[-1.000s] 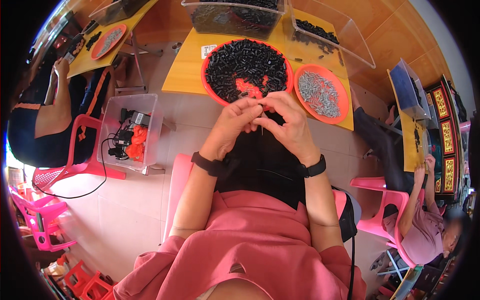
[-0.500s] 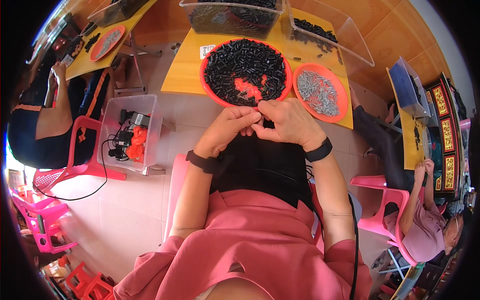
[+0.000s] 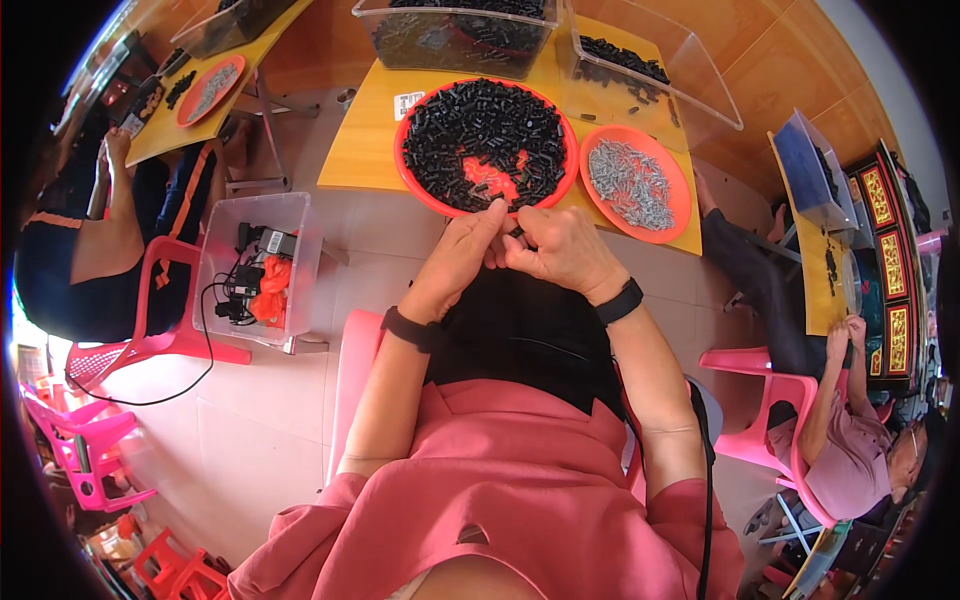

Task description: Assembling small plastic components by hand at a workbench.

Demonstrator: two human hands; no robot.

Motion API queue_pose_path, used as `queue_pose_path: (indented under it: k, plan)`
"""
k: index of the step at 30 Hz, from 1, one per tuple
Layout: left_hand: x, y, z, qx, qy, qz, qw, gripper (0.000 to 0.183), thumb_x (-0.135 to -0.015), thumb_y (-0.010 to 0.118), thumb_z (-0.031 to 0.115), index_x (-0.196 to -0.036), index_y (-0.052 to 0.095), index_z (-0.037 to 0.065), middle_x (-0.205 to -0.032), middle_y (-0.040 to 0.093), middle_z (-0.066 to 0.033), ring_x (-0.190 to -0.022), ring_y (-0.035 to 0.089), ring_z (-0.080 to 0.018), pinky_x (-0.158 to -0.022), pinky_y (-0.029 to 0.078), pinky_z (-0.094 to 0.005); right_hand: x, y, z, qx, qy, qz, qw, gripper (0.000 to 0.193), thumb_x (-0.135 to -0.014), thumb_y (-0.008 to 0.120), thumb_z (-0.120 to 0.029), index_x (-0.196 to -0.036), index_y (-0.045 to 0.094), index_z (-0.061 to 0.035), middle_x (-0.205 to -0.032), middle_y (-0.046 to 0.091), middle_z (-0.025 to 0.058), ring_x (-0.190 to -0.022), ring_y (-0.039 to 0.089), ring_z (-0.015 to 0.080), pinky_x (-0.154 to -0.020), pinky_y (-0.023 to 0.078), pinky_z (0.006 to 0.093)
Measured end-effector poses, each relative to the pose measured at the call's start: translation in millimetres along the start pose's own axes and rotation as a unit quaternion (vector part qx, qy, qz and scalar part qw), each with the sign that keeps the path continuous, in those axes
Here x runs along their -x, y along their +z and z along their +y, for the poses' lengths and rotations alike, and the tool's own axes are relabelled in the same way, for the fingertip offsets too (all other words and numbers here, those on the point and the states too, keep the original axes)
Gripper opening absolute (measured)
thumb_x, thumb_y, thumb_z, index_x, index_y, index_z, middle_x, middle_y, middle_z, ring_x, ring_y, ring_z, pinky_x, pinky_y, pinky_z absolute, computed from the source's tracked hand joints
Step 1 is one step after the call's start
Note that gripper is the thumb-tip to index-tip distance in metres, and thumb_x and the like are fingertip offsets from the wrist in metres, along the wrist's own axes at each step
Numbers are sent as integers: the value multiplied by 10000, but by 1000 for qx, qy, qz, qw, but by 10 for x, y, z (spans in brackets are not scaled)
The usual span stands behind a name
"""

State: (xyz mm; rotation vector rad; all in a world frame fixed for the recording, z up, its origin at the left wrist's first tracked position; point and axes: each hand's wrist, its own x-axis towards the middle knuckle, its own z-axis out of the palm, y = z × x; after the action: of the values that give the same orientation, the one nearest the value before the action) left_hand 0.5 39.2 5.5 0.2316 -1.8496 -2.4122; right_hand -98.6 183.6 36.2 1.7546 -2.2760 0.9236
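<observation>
Where left hand [image 3: 460, 256] and right hand [image 3: 563, 252] meet, a dark piece [image 3: 516, 233] mostly hides; I cannot tell either grip's state.

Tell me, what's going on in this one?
A seated person has the left hand and right hand together, fingertips meeting at the near edge of a red tray heaped with small black pieces. The fingers mostly hide whatever is between them. An orange plate of small silvery pieces sits to the right, with clear bins at the far side of the yellow table. Other people sit at similar tables on both sides.
</observation>
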Motion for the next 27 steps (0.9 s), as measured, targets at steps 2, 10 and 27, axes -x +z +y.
queue_pose_path:
  k: [2,10,27]
  plan:
    - [0,36,-17,4,4,11,1000,480,-1000,440,444,-845,649,40,-650,583,13,-586,522,-67,-545,393,-196,15,9,8,5,7,1,1000,228,-762,660,-207,-677,517,-51,-612,598,111,-553,619,283,-490,470,383]
    - [-5,-66,88,28,27,158,987,530,-1014,375,454,-870,663,32,-663,599,-4,-541,512,-61,-495,378,-191,-185,-220,-189,-20,-51,145,988,254,-703,727,-169,-685,497,-62,-545,526,58,-479,555,224,-455,433,335]
    - [1128,158,1415,226,303,-159,912,300,-920,612,366,-786,535,109,-666,551,-89,-605,537,-124,-540,428,-219,-340,-468,267,-145,275,230,922,280,-880,677,-249,-900,671,30,-640,636,42,-567,558,83,-543,442,253]
